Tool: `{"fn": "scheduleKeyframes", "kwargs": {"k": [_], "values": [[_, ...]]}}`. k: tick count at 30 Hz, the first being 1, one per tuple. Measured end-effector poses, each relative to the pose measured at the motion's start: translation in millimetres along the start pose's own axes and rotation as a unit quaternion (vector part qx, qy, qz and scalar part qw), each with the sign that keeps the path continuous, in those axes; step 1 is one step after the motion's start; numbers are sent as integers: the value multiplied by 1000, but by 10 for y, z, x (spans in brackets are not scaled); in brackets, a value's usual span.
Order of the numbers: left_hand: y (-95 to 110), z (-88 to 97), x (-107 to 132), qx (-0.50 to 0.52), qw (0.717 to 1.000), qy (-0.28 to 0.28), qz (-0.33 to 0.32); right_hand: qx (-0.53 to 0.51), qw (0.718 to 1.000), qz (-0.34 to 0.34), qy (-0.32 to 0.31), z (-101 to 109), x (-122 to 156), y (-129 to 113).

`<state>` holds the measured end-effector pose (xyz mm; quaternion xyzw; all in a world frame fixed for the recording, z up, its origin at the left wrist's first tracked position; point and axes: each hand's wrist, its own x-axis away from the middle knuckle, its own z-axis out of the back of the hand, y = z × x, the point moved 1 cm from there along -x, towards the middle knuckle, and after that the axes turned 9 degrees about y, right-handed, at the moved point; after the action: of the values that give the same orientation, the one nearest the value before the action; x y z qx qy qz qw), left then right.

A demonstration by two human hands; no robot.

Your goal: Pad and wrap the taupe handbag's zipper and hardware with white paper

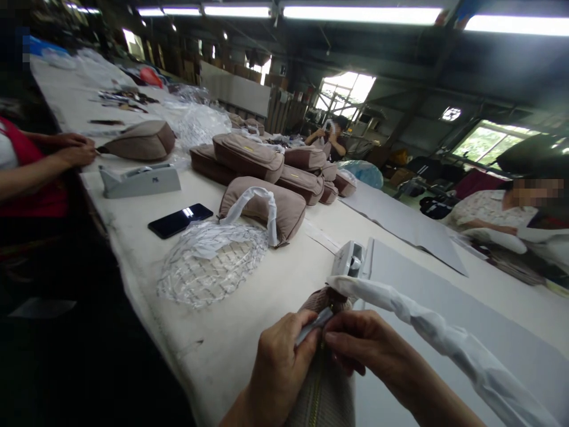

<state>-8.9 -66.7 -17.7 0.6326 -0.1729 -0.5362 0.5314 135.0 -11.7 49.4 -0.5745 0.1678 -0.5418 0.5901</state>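
A brown ribbed handbag (317, 379) with a brass zipper lies below me at the table's front. My left hand (282, 356) closes around the zipper end, a whitish translucent strip (315, 326) pinched between thumb and forefinger. From the other side, my right hand (371, 341) meets it with thumb and forefinger together at the zipper; whatever is between those fingertips is hidden. The bag's strap (413, 314), wrapped in white paper, rises from its far end and curves to the right over my right forearm. A grey tape dispenser (349, 259) stands just beyond the bag.
A second bag (267, 207) with a wrapped handle, crumpled plastic (213, 261) and a phone (180, 220) lie ahead. More bags (249, 155) are piled behind. Another tape dispenser (142, 181) sits by a co-worker's hands (77, 148) at left. Grey sheets (444, 332) cover the right side.
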Motion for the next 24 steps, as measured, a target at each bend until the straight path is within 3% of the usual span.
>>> {"fn": "scheduleKeyframes", "kwargs": {"k": [4,8,12,16,19,20,21,22,23,24], "values": [[71,49,-40,78,967,-105,217,-30,999,-2,27,12,32,129],[57,26,-45,133,929,-136,317,-58,997,12,53,-61,85,222],[28,-27,20,230,880,-127,396,-97,987,78,103,-186,153,286],[34,-85,73,355,788,-108,491,-111,973,111,168,-272,197,393],[5,-96,82,417,711,-104,556,-52,953,168,246,-292,167,492],[-10,-82,89,420,698,-111,570,-28,944,190,268,-301,150,519],[-26,-56,100,405,700,-118,576,-9,936,210,282,-315,135,540],[-46,-23,116,364,727,-122,569,4,930,229,288,-337,125,555],[-70,8,134,313,764,-126,550,13,925,248,287,-364,120,565],[-105,27,145,236,819,-117,510,28,922,267,280,-394,114,572]]}}
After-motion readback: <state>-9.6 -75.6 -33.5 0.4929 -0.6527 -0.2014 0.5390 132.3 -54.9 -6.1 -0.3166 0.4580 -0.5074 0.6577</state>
